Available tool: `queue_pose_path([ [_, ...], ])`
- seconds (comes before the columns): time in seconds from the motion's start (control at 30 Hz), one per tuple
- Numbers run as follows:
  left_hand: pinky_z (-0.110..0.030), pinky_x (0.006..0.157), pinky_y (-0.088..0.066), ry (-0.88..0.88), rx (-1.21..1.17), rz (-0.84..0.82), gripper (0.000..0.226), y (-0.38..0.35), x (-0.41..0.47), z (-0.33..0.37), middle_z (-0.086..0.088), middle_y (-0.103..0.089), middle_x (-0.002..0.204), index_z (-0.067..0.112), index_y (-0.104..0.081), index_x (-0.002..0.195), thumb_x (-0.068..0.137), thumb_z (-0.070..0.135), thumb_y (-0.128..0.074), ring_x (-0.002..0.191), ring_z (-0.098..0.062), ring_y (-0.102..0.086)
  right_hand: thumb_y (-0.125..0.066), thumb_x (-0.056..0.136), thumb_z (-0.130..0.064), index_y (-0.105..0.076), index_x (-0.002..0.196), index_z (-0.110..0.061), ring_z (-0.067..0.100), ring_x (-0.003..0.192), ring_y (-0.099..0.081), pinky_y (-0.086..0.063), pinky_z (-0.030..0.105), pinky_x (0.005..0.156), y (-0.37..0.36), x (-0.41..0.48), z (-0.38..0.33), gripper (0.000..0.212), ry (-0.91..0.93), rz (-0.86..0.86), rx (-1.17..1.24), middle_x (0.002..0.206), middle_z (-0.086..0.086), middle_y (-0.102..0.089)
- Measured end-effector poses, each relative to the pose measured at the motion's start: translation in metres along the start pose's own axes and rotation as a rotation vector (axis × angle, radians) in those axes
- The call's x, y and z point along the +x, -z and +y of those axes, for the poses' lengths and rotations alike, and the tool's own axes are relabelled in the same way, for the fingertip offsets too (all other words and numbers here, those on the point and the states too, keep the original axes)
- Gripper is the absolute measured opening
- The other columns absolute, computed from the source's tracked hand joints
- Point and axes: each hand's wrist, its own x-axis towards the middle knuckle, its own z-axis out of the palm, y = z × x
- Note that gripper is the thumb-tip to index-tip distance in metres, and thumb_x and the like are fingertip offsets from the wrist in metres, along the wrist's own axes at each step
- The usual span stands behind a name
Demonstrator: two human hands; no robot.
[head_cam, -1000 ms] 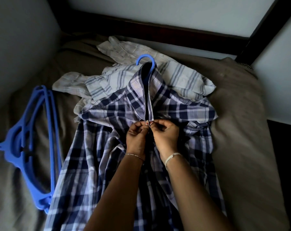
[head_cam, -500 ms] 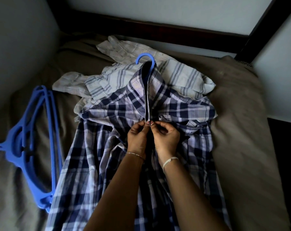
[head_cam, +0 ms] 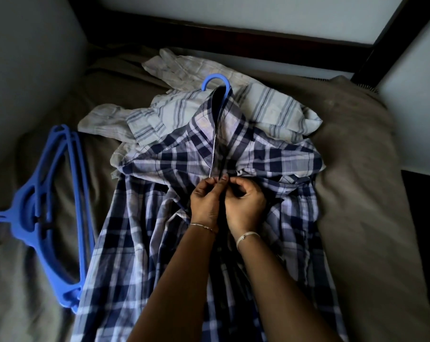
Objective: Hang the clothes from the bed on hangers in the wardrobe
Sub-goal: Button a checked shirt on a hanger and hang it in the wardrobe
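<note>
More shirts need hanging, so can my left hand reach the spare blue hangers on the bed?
Probably yes, once it lets go: the left hand pinches the plaid shirt, but the spare blue hangers lie exposed on the bed to its left, with only shirt fabric between.

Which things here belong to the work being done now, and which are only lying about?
In use: plaid shirt, hanger inside it, left hand and right hand pinching its front.
Lying about: striped shirts, spare hangers, bed.
</note>
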Motion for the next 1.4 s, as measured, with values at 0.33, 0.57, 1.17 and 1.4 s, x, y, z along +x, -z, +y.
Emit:
queue_pose_path([
  [0.33, -0.024, 0.076, -0.055, 0.015, -0.1, -0.049, 0.017, 0.0, 0.002, 0.0, -0.003, -0.068, 0.07, 0.006, -0.059, 0.074, 0.082, -0.008, -0.064, 0.068, -0.011, -0.066, -0.07, 0.074, -0.007, -0.074, 0.085, -0.013, 0.02, 0.079, -0.069, -0.057, 0.04, 0.079, -0.001, -0.004, 0.004, 0.013, 0.004, 0.004, 0.096, 0.085, 0.003, -0.072],
  [0.57, -0.024, 0.074, -0.054, 0.001, -0.078, -0.055, 0.019, 0.001, 0.002, 0.0, -0.001, -0.069, 0.07, 0.008, -0.062, 0.072, 0.088, -0.003, -0.06, 0.068, -0.009, -0.065, -0.066, 0.083, -0.009, -0.072, 0.087, -0.01, 0.016, 0.082, -0.066, -0.055, 0.034, 0.08, 0.002, -0.005, 0.002, 0.007, 0.121, 0.012, 0.068, 0.088, 0.001, -0.071],
  [1.17, -0.019, 0.067, -0.052, -0.062, 0.073, -0.036, 0.017, 0.005, 0.004, -0.003, -0.001, -0.066, 0.069, 0.007, -0.058, 0.076, 0.091, -0.001, -0.056, 0.064, -0.006, -0.062, -0.061, 0.089, -0.024, -0.068, 0.094, -0.022, 0.016, 0.093, -0.062, -0.041, 0.023, 0.074, 0.003, -0.008, -0.024, 0.009, -0.05, 0.009, -0.238, 0.101, -0.004, -0.068],
  [1.4, -0.015, 0.067, -0.05, -0.12, 0.115, -0.031, 0.02, 0.008, 0.012, -0.005, 0.005, -0.065, 0.068, 0.008, -0.055, 0.079, 0.095, -0.001, -0.049, 0.064, -0.001, -0.059, -0.061, 0.09, -0.022, -0.065, 0.092, -0.021, 0.016, 0.088, -0.061, -0.035, 0.023, 0.065, 0.003, -0.016, -0.031, 0.005, 0.131, 0.058, -0.319, 0.098, -0.004, -0.066],
])
